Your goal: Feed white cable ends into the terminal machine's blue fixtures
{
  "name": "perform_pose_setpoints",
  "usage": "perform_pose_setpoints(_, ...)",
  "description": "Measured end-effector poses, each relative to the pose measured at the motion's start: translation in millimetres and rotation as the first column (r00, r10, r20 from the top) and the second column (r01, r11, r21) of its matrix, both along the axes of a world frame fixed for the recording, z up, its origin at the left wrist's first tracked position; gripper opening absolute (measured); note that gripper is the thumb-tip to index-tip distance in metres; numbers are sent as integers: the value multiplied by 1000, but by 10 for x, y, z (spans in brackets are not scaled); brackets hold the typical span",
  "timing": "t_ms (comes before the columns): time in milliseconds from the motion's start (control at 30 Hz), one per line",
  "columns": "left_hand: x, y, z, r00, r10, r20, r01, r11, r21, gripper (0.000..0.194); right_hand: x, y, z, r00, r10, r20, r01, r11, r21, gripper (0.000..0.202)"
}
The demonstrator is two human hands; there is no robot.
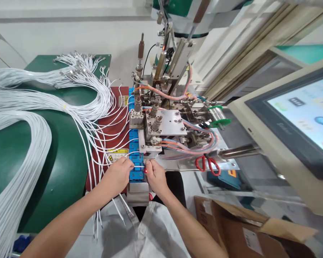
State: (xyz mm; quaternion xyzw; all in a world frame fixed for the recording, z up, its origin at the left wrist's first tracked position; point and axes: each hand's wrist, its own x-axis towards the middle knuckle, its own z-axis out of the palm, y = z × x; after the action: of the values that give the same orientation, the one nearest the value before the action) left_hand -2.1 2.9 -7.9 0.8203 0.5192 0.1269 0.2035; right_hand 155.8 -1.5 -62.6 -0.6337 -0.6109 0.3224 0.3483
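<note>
The left hand (118,175) and right hand (156,175) pinch a white cable (139,166) between them, across the blue holders (136,175). It is best kept straight and level, lightly taut, fingertips clear of the machine (165,122) at one o'clock, with slack toward the cable bundle (83,107) at ten o'clock.

Both hands (136,175) at blue fixtures (136,175)

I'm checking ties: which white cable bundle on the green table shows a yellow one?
The middle bundle, between the far one and the near one; only there does a yellow tie show.
</note>
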Motion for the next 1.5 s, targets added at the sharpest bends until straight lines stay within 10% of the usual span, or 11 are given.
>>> perform_pose_setpoints(200,-7,-57,32,975,-73,-209,112,978,177,22,62,10,-44,997,-31,-69,29,999,-35,39)
perform_pose_setpoints(400,-115,10,60,997,-71,-40,78,969,235,20,209,-9,33,899,-235,-369,229,972,-60,41)
perform_pose_setpoints(600,-223,-148,416,963,-264,-45,253,952,-173,3,398,-114,155,854,-236,-464,254,967,-23,42)
perform_pose_setpoints(767,-273,-275,438,926,-353,-134,307,911,-277,8,466,-164,209,849,-236,-473,269,963,1,41)
perform_pose_setpoints(1067,106,-93,364,953,79,292,-19,979,-202,11,242,-314,489,888,100,-450,-9,980,200,14)
perform_pose_setpoints(1500,250,-100,236,849,191,492,-93,972,-217,14,86,-278,488,891,-57,-450,126,984,123,16)
